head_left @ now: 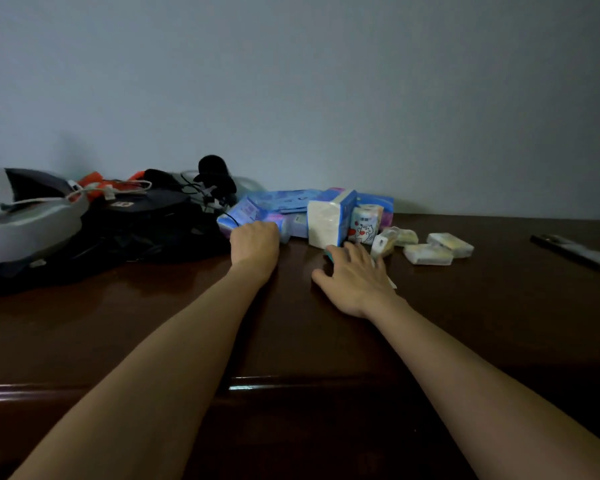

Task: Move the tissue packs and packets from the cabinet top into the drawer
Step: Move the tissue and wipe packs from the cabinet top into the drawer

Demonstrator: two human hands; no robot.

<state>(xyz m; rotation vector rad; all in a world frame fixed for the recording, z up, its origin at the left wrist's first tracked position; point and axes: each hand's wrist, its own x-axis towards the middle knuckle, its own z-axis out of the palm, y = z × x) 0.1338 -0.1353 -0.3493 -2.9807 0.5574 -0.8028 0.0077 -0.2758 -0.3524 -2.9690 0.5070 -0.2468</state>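
Note:
A heap of tissue packs lies against the wall on the dark wooden cabinet top. My left hand is curled over the near end of a blue tissue pack at the heap's left. A tall white-and-blue pack stands in the middle, with a cat-printed pack beside it. My right hand lies over a small flat packet; only its teal corner shows past my fingertips. Three small clear-wrapped packets lie to the right.
A black bag with cables and a fuzzy black microphone fills the left side, next to a grey device. A dark phone lies at the far right. The cabinet's front edge runs below my forearms.

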